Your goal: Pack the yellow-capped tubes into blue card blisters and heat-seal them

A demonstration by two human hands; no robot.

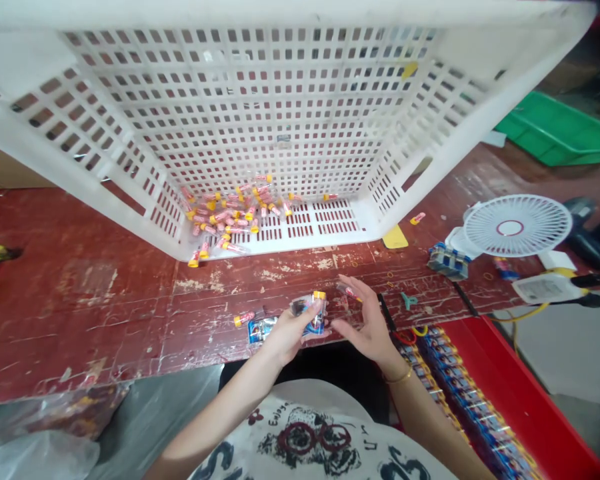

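From the head, one camera faces forward and down, near the tabletop (90, 287).

Worn red tabletop (95, 280), paint chipped; grey floor (180, 407) below.

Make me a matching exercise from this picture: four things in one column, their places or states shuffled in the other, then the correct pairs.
Column one
1. Left hand
2. Yellow-capped tubes
3. Fan
4. Red tray

Column two
A. On the table, to the right of the white crate
B. At the person's right side, with rows of packets in it
C. Closed on a blue packet
D. Mostly heaped toward the left end of the white crate

Right pairs: 1-C, 2-D, 3-A, 4-B
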